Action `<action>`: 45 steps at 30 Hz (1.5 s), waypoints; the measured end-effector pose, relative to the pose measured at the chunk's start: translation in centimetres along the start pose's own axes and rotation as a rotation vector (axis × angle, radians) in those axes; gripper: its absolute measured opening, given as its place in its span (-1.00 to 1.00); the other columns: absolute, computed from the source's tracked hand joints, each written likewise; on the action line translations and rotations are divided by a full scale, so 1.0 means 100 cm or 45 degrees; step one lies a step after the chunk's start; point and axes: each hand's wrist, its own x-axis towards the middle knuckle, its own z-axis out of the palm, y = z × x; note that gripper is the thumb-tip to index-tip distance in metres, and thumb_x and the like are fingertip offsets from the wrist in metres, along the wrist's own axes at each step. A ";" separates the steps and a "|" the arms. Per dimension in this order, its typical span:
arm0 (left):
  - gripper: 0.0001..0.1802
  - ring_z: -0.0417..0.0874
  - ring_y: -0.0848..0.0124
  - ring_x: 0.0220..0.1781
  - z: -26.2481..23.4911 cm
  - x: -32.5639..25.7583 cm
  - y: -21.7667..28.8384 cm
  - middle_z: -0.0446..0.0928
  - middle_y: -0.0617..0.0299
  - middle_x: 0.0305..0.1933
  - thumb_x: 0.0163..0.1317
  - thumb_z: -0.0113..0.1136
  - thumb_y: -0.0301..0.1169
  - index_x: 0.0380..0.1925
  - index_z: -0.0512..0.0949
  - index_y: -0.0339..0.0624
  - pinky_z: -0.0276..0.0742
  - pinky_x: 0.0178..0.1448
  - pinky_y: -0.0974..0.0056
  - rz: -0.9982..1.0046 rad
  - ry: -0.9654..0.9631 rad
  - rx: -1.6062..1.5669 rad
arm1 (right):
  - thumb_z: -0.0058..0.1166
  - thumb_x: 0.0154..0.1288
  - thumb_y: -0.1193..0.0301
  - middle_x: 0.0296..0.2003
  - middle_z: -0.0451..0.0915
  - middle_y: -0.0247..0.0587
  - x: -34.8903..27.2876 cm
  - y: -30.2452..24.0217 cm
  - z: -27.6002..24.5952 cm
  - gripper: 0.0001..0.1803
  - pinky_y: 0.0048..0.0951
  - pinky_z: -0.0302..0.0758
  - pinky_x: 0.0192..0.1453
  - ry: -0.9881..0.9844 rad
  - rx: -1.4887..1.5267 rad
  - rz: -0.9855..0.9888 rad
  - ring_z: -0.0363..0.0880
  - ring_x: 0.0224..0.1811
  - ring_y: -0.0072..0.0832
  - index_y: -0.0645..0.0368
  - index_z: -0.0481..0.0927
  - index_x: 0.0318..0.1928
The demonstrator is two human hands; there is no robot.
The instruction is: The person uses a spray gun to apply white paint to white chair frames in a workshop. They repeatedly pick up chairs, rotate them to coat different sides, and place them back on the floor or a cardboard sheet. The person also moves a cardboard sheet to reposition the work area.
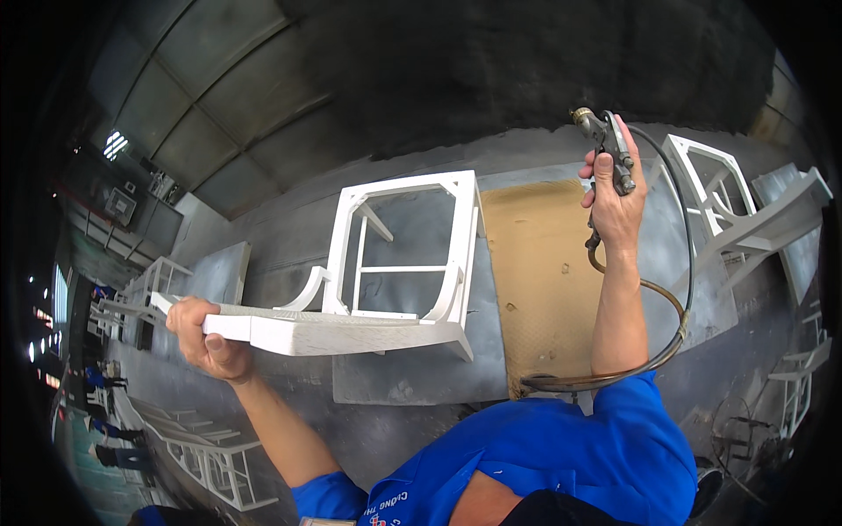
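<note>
A white chair frame with an open seat stands in front of me, its back tilted toward my body. My left hand is wrapped round the top end of that chair back, at the left. Raised at the right, my right hand grips a metal spray gun, its brass-coloured nozzle toward the upper left. From the gun a hose loops down past my right forearm and across in front of my blue shirt. I cannot make out any spray leaving the nozzle.
Under the chair lies a grey board, beside a brown sheet of cardboard. More white chairs stand at the right, and others at the lower left. Dark stained wall panels rise behind. Several people are at the far left.
</note>
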 end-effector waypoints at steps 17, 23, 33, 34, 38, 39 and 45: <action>-0.27 0.32 0.29 -0.36 0.006 0.002 -0.004 0.33 0.20 -0.53 0.49 -0.20 0.30 -0.53 0.40 -0.14 0.20 -0.06 0.16 0.059 0.055 0.000 | 0.19 0.50 0.03 -0.23 0.63 -0.44 0.011 -0.013 -0.027 -0.35 -0.63 0.51 -0.50 0.095 -0.021 -0.013 0.59 -0.28 -0.69 -0.17 0.39 0.51; -0.27 0.34 0.28 -0.34 0.006 -0.001 -0.003 0.35 0.19 -0.52 0.48 -0.19 0.30 -0.52 0.42 -0.16 0.21 -0.05 0.15 0.042 0.059 -0.003 | 0.14 0.53 0.02 -0.17 0.64 -0.40 0.010 -0.012 -0.031 -0.37 -0.63 0.53 -0.49 0.089 -0.028 -0.015 0.62 -0.22 -0.66 -0.18 0.39 0.51; -0.30 0.36 0.25 -0.35 0.006 0.001 -0.003 0.37 0.17 -0.52 0.46 -0.15 0.25 -0.53 0.43 -0.18 0.22 -0.05 0.14 0.062 0.057 -0.033 | 0.12 0.53 -0.03 -0.07 0.66 -0.33 0.009 -0.010 -0.036 -0.35 -0.64 0.55 -0.46 0.079 -0.015 0.008 0.66 -0.08 -0.59 -0.20 0.38 0.52; -0.30 0.36 0.25 -0.36 0.006 0.001 -0.003 0.37 0.16 -0.52 0.46 -0.15 0.24 -0.53 0.43 -0.19 0.22 -0.05 0.14 0.079 0.060 -0.026 | 0.12 0.53 -0.04 -0.06 0.66 -0.32 0.007 -0.009 -0.037 -0.35 -0.64 0.55 -0.46 0.063 -0.011 0.012 0.67 -0.06 -0.58 -0.20 0.37 0.52; -0.32 0.39 0.23 -0.37 0.006 0.003 -0.002 0.40 0.16 -0.52 0.48 -0.15 0.21 -0.52 0.45 -0.20 0.24 -0.05 0.13 0.098 0.057 -0.029 | 0.08 0.52 -0.10 -0.01 0.66 -0.25 -0.002 -0.001 -0.038 -0.28 -0.62 0.55 -0.47 -0.019 0.079 0.032 0.66 0.02 -0.51 -0.10 0.33 0.54; -0.32 0.40 0.23 -0.37 0.006 0.003 -0.002 0.41 0.16 -0.51 0.48 -0.14 0.22 -0.52 0.45 -0.19 0.24 -0.04 0.13 0.091 0.067 -0.024 | 0.07 0.52 -0.11 0.00 0.66 -0.20 -0.004 0.002 -0.039 -0.25 -0.62 0.55 -0.48 -0.040 0.118 0.077 0.67 0.05 -0.47 -0.05 0.31 0.54; -0.26 0.42 0.23 -0.30 0.003 0.000 -0.001 0.44 0.18 -0.49 0.46 -0.17 0.29 -0.51 0.48 -0.20 0.28 -0.01 0.14 0.016 0.049 0.019 | -0.14 0.61 -0.12 0.05 0.63 -0.03 -0.015 0.022 -0.056 -0.22 -0.63 0.46 -0.57 -0.126 0.374 0.346 0.71 0.07 -0.28 -0.03 0.08 0.62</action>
